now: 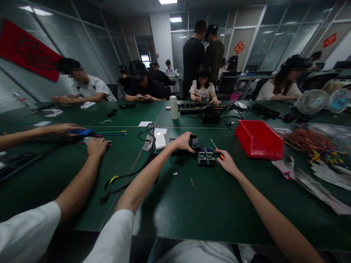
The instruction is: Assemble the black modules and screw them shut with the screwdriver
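My left hand [183, 143] reaches out over the green table [208, 204] and is closed on a small black module [194, 141] at the end of a dark strip. My right hand [227, 162] is closed on a thin screwdriver [216, 149] with an orange handle, its tip pointing up and away. Between my hands lies a small cluster of green and blue circuit modules [206, 156], just left of my right hand.
A red plastic bin [259, 139] stands to the right, with a heap of coloured wires [312, 144] and grey gloves [315, 180] beyond. A co-worker's arms [82, 179] work at my left. A white bottle [174, 107], black cables [128, 175] and seated people fill the far side.
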`<move>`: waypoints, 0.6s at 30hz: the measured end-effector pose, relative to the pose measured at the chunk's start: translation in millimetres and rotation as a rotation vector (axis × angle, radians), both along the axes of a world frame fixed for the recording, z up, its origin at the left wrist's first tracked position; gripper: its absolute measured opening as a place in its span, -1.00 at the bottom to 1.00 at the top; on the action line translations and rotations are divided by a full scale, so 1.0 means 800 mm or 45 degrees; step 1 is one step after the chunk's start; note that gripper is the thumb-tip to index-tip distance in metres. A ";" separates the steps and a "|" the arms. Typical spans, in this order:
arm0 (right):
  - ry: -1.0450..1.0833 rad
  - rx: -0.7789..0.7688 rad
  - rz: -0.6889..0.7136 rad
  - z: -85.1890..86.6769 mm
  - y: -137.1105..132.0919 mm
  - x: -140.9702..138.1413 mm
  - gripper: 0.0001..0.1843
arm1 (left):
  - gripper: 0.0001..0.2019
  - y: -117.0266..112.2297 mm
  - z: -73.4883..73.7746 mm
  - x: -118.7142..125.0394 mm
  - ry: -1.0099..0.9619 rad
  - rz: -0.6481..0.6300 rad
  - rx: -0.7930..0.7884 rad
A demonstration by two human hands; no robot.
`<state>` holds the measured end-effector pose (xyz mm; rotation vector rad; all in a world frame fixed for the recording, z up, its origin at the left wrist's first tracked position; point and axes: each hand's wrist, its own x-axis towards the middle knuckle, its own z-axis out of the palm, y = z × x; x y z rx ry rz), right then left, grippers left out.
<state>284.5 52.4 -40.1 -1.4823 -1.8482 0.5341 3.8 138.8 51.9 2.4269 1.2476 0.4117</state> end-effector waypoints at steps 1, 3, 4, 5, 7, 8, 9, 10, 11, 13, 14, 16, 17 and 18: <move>-0.042 0.024 -0.013 0.000 0.000 -0.001 -0.55 | 0.01 0.001 0.000 -0.001 -0.006 0.005 0.003; -0.113 0.054 -0.046 0.000 -0.001 -0.002 -0.56 | 0.00 0.004 -0.001 -0.002 -0.020 0.014 0.012; -0.138 0.063 -0.066 0.001 -0.001 -0.002 -0.57 | 0.00 0.005 -0.001 -0.003 -0.026 0.018 0.016; -0.158 0.070 -0.088 0.001 -0.002 -0.002 -0.58 | 0.00 0.007 -0.002 -0.004 -0.033 0.023 0.020; -0.197 0.084 -0.126 0.000 -0.001 0.000 -0.60 | 0.00 0.009 -0.003 -0.005 -0.040 0.033 0.025; -0.218 0.090 -0.134 0.000 -0.001 0.001 -0.61 | 0.01 0.011 -0.004 -0.005 -0.040 0.033 0.025; -0.237 0.093 -0.139 -0.001 0.000 0.002 -0.62 | 0.01 0.012 -0.006 -0.005 -0.035 0.029 0.023; -0.253 0.094 -0.139 -0.002 0.001 0.004 -0.62 | 0.02 0.014 -0.007 -0.005 -0.028 0.024 0.019; -0.265 0.091 -0.140 -0.003 0.001 0.005 -0.62 | 0.03 0.017 -0.008 -0.005 -0.021 0.016 0.015; -0.288 0.082 -0.143 -0.005 0.003 0.006 -0.62 | 0.04 0.022 -0.011 -0.005 -0.026 0.016 0.008; -0.300 0.081 -0.149 -0.006 0.003 0.006 -0.62 | 0.03 0.025 -0.011 -0.005 -0.037 0.020 0.006; -0.325 0.086 -0.166 -0.007 0.002 0.006 -0.62 | 0.03 0.030 -0.013 -0.006 -0.064 0.036 0.012; -0.334 0.090 -0.177 -0.006 0.002 0.005 -0.63 | 0.03 0.032 -0.013 -0.007 -0.067 0.034 0.015; -0.341 0.096 -0.184 -0.006 0.001 0.005 -0.63 | 0.03 0.033 -0.014 -0.008 -0.060 0.028 0.015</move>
